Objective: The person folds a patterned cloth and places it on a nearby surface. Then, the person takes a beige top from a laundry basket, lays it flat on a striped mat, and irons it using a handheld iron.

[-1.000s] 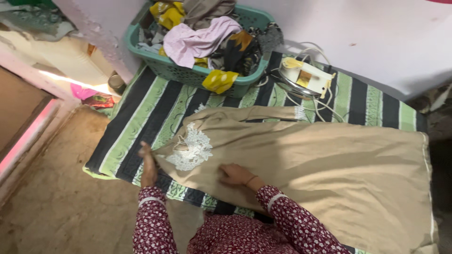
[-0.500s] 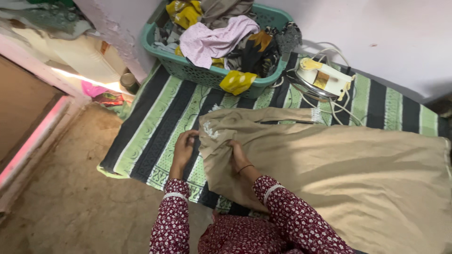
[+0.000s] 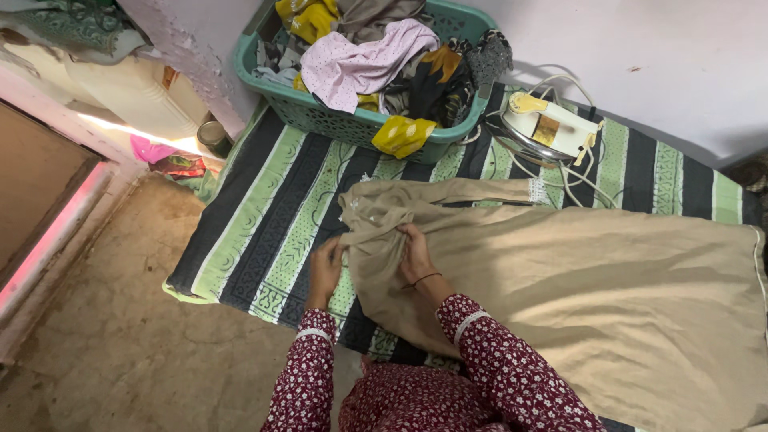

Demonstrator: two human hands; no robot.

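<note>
A large beige garment (image 3: pixel 576 280) lies spread over a green and black striped mat (image 3: pixel 272 200) on the floor. Its left end, near the neckline, is bunched and folded over. My right hand (image 3: pixel 414 250) grips that bunched cloth from above. At the garment's left edge, my left hand (image 3: pixel 326 268) pinches the cloth just beside the right hand. Both sleeves are dark red with small white flowers.
A teal laundry basket (image 3: pixel 336 120) heaped with mixed clothes stands at the mat's far end against the wall. A white and yellow electric iron (image 3: pixel 548 124) with a coiled cord rests to its right. A small metal tin (image 3: pixel 213 136) sits by the doorway at left.
The garment's neck end, flat with white lace showing a second ago, is now folded over and gathered. Both hands moved from lying on the cloth to gripping its bunched edge.
</note>
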